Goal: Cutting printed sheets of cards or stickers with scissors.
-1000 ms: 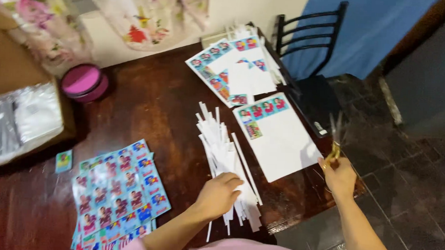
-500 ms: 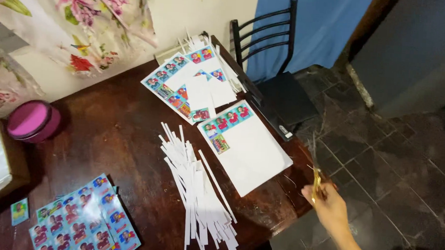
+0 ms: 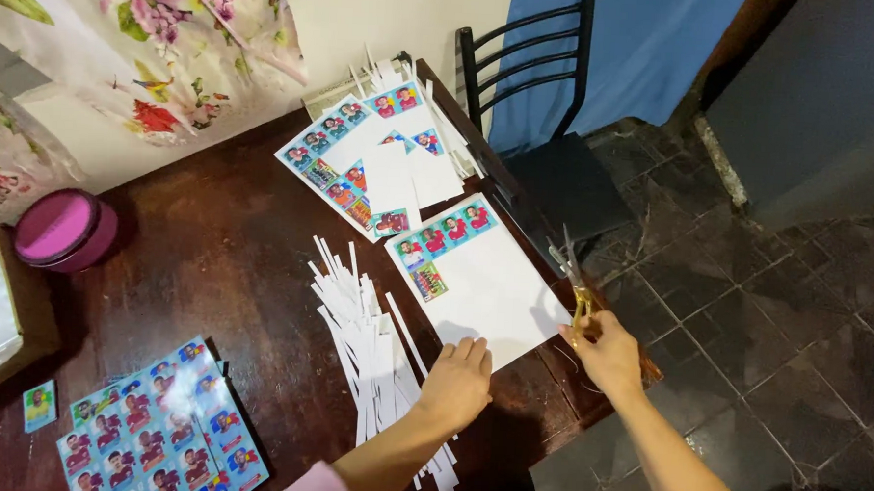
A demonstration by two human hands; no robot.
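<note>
The right hand [image 3: 609,353], closed around yellow-handled scissors [image 3: 570,276], hangs just past the desk's [image 3: 191,264] right edge, over open tiled floor [image 3: 768,319]. The left hand [image 3: 458,379], fingers flat and open, presses the white sheet's [image 3: 484,287] near corner beside paper strips [image 3: 364,341].

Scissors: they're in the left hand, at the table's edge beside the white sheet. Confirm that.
Wrong hand. The head view shows the scissors in the right hand, at the table's edge beside the white sheet. The left hand rests on the sheet's near edge.
</note>
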